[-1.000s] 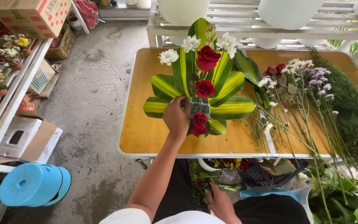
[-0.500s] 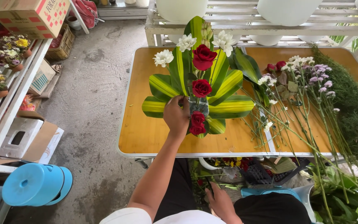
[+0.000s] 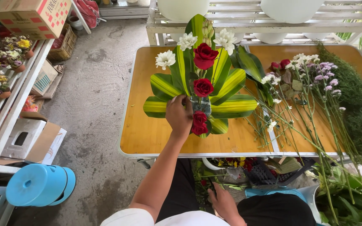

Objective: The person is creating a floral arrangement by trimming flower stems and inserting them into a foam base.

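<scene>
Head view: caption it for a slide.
Left hand touches a rose-and-leaf arrangement on a wooden table.

Bare tabletop (image 3: 147,134) lies open left of the arrangement (image 3: 202,90); loose cut stems (image 3: 302,109) crowd the right.

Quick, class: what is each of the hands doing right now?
Left hand: fingers curled at the flower arrangement, beside the lowest red rose; a grip cannot be told.
Right hand: down below the table, fingers spread, open, holding nothing visible.
</scene>
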